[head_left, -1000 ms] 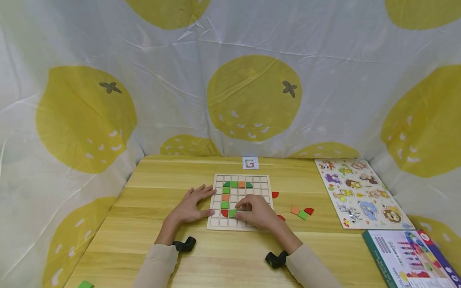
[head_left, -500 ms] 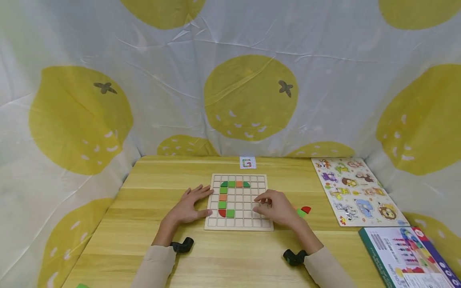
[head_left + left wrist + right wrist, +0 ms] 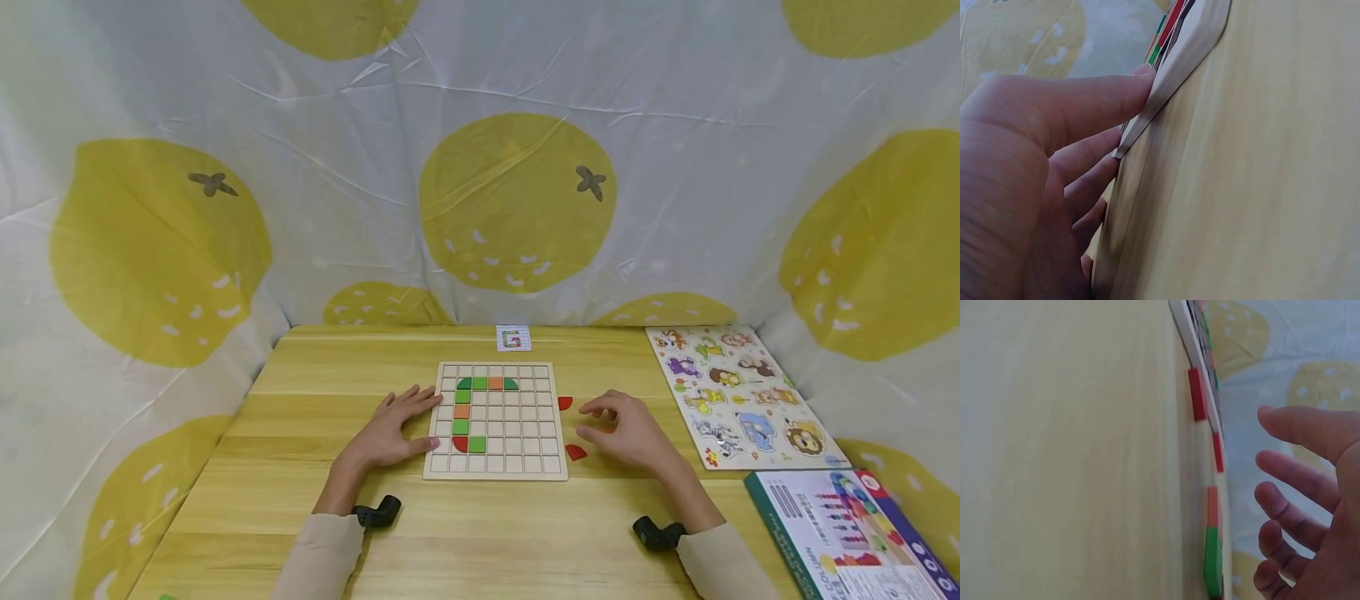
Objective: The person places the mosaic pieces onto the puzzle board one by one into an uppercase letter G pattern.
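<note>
A wooden grid board bears green, orange and red tiles along its top, left side and lower left. At its left edge rests my left hand, fingers spread, with the thumb touching the rim in the left wrist view. To the right of the board my right hand hovers, fingers loosely bent and nothing between them. Two red quarter-round tiles lie beside the board's right edge. Below the right hand, an orange tile and a green tile show in the right wrist view; the hand hides them in the head view.
A small card with a patterned letter G lies behind the board. To the right are an animal puzzle board and a colourful box. A patterned curtain encloses the table. A green piece shows at the bottom left.
My right hand has let go of a green square tile on the board's lower row and moved right, past the board's edge. My left hand stays at the board's left edge.
</note>
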Tool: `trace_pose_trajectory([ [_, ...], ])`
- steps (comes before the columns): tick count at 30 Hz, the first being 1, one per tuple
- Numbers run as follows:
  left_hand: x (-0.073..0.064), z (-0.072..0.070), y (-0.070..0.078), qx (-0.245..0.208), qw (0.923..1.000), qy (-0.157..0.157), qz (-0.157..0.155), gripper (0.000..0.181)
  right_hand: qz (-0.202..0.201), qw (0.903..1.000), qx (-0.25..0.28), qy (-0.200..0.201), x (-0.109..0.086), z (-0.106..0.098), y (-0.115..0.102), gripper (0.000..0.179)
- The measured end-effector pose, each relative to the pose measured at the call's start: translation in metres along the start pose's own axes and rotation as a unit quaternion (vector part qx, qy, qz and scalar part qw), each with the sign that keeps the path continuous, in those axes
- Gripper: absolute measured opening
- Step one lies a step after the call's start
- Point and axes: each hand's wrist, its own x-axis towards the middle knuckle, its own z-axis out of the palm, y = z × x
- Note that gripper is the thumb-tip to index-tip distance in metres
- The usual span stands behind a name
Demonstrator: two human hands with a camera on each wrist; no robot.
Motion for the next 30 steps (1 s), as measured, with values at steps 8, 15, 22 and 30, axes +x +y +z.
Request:
trace_pose_trajectory([
  [8, 0.0, 0.0, -0.001, 0.003, 1.0, -0.002, 0.0, 0.075, -0.001, 0.9998, -0.021, 0.005, -0.01, -0.011, 0.024, 0.031],
  [15, 0.001, 0.0, 0.0, 0.003, 1.0, -0.003, 0.0, 0.075, 0.002, 0.9991, -0.041, 0.008, -0.019, -0.023, 0.037, 0.035],
  [22, 0.0, 0.0, 0.001, -0.001, 1.0, -0.004, -0.003, 0.075, -0.01, 0.9984, -0.056, -0.009, -0.022, -0.024, 0.045, 0.032],
  [30, 0.0, -0.001, 0.0, 0.0, 1.0, -0.006, -0.001, 0.075, -0.004, 0.9979, -0.062, -0.018, -0.019, -0.02, 0.043, 0.024],
])
